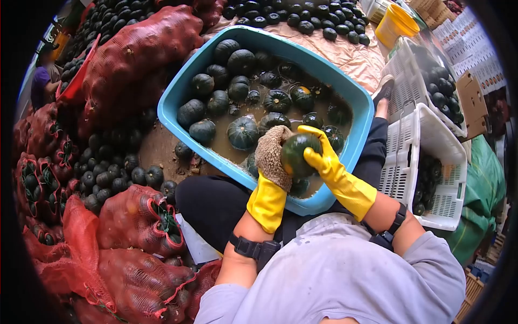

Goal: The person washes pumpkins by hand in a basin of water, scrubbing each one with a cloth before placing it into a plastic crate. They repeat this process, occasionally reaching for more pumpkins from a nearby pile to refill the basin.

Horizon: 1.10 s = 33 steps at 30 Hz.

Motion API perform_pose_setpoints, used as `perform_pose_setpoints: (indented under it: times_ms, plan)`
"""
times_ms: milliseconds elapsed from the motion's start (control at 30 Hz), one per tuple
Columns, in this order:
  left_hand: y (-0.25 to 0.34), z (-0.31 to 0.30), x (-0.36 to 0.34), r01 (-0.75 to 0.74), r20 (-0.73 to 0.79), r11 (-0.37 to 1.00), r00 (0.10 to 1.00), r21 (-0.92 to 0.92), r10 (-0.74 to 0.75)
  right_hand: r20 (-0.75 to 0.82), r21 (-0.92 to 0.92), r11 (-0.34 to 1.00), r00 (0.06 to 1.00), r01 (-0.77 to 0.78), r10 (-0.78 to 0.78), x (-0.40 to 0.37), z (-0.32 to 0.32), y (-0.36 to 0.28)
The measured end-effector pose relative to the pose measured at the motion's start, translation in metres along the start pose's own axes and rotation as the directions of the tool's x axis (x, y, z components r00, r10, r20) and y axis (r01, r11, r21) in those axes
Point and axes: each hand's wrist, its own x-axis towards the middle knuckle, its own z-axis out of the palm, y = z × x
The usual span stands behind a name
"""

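Observation:
A dark green kabocha pumpkin [300, 154] with an orange patch is held between my hands, above the near side of a blue tub [360, 92]. My right hand [327, 157], in a yellow rubber glove, grips it with fingers over the top and the thumb on its near side. My left hand [270, 189], in a matching glove, is covered by a brown fuzzy cloth [274, 156] pressed to the pumpkin's left side. The cloth hides those fingers. Murky water [221, 141] fills the tub, with several wet pumpkins [243, 132] in it.
Red mesh sacks [140, 46] of pumpkins crowd the left, with loose pumpkins [108, 175] beside them. White crates [440, 200] stand right. Behind the tub, more pumpkins [324, 19] lie on a sheet near a yellow bucket [396, 26]. Another person [43, 81] is far left.

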Motion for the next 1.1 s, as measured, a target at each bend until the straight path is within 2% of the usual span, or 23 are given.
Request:
perform_pose_setpoints:
  times_ms: [67, 100, 133, 233, 267, 333, 367, 433, 467, 500, 600, 633, 733, 767, 800, 867, 900, 933, 967, 1000, 1033, 1067, 1100]
  plan:
    - [0.026, 0.008, -0.011, -0.002, -0.130, 1.000, 0.991, -0.014, 0.001, -0.368, -0.134, 0.991, 0.928, 0.010, -0.059, 0.014, 0.007, 0.024]
    - [0.037, 0.007, -0.019, -0.027, -0.183, 0.979, 0.981, 0.204, 0.066, -0.409, -0.404, 0.914, 0.889, 0.025, -0.205, 0.018, 0.001, 0.031]
    - [0.035, 0.010, -0.021, -0.041, -0.171, 0.974, 0.982, 0.225, 0.081, -0.409, -0.640, 0.768, 0.841, 0.011, -0.353, 0.021, -0.005, 0.038]
    - [0.020, 0.020, -0.020, -0.082, -0.143, 0.955, 0.982, 0.284, 0.126, -0.335, -0.405, 0.904, 0.898, 0.138, -0.286, 0.017, -0.022, 0.070]
    - [0.021, 0.019, -0.019, -0.069, -0.108, 0.960, 0.989, 0.273, 0.101, -0.276, -0.673, 0.733, 0.886, 0.098, -0.372, 0.000, -0.001, 0.043]
    - [0.029, 0.010, -0.011, -0.041, -0.037, 0.967, 0.998, 0.251, 0.052, -0.287, -0.758, 0.652, 0.896, 0.004, -0.339, -0.017, 0.022, 0.026]
    - [0.033, 0.005, -0.003, 0.014, 0.024, 0.966, 0.999, 0.259, -0.021, -0.282, -0.752, 0.658, 0.924, -0.047, -0.257, -0.022, 0.027, 0.017]
    - [0.027, 0.003, 0.000, -0.099, 0.060, 0.969, 0.994, 0.225, 0.088, -0.175, -0.340, 0.923, 0.977, -0.179, 0.124, -0.022, 0.019, 0.001]
    - [0.007, 0.011, 0.006, -0.065, 0.066, 0.978, 0.996, 0.198, 0.053, -0.051, -0.107, 0.953, 0.959, -0.283, 0.279, -0.022, 0.018, -0.010]
    - [-0.004, 0.015, 0.013, -0.030, 0.071, 0.985, 0.997, 0.172, 0.018, -0.003, 0.132, 0.900, 0.908, -0.415, 0.419, -0.026, 0.032, -0.035]
    - [-0.006, 0.006, -0.002, -0.173, -0.141, 0.959, 0.968, 0.226, 0.208, 0.228, 0.344, 0.698, 0.777, -0.628, 0.587, -0.018, 0.003, -0.030]
    - [-0.018, 0.007, -0.002, -0.160, -0.064, 0.978, 0.983, 0.132, 0.169, 0.356, 0.489, 0.565, 0.743, -0.665, 0.566, -0.014, -0.012, -0.023]
    - [-0.112, 0.031, 0.001, -0.076, 0.184, 0.987, 0.978, -0.140, 0.102, 0.387, 0.570, 0.497, 0.747, -0.654, 0.541, -0.011, -0.027, -0.020]
    - [-0.114, 0.028, 0.004, -0.029, 0.271, 0.974, 0.958, -0.223, 0.090, 0.329, 0.504, 0.588, 0.770, -0.632, 0.546, -0.008, -0.030, -0.021]
    - [-0.112, 0.034, -0.002, 0.108, 0.243, 0.909, 0.970, -0.403, -0.007, 0.270, 0.426, 0.668, 0.791, -0.610, 0.550, -0.005, -0.033, -0.022]
    - [-0.093, 0.040, -0.012, 0.267, 0.181, 0.610, 0.963, -0.746, -0.200, -0.097, 0.021, 0.860, 0.855, -0.510, 0.510, 0.008, -0.035, -0.021]
    - [-0.065, 0.026, -0.012, 0.413, 0.229, 0.429, 0.879, -0.803, -0.418, -0.155, -0.570, 0.732, 0.924, -0.373, 0.350, 0.024, -0.040, -0.024]
    - [-0.053, 0.021, -0.007, 0.481, 0.256, 0.345, 0.809, -0.806, -0.529, -0.181, -0.774, 0.524, 0.917, -0.356, 0.355, 0.033, -0.036, -0.024]
    - [-0.040, 0.015, -0.002, 0.529, 0.278, 0.248, 0.724, -0.812, -0.631, -0.215, -0.908, 0.271, 0.911, -0.319, 0.352, 0.044, -0.024, -0.022]
    - [-0.040, 0.022, 0.008, 0.502, 0.317, 0.152, 0.725, -0.851, -0.612, -0.252, -0.964, -0.006, 0.906, -0.266, 0.341, 0.054, -0.013, -0.019]
    - [-0.039, 0.026, 0.008, 0.496, 0.307, 0.065, 0.631, -0.866, -0.713, -0.277, -0.961, -0.095, 0.899, -0.260, 0.340, 0.063, -0.009, 0.001]
    - [-0.004, 0.014, 0.012, 0.474, 0.300, -0.023, 0.519, -0.880, -0.800, -0.305, -0.952, -0.143, 0.886, -0.271, 0.351, 0.073, -0.001, 0.006]
    - [0.015, 0.015, 0.019, 0.482, 0.233, 0.022, 0.464, -0.876, -0.854, -0.277, -0.956, -0.181, 0.912, -0.231, 0.303, 0.080, -0.004, 0.018]
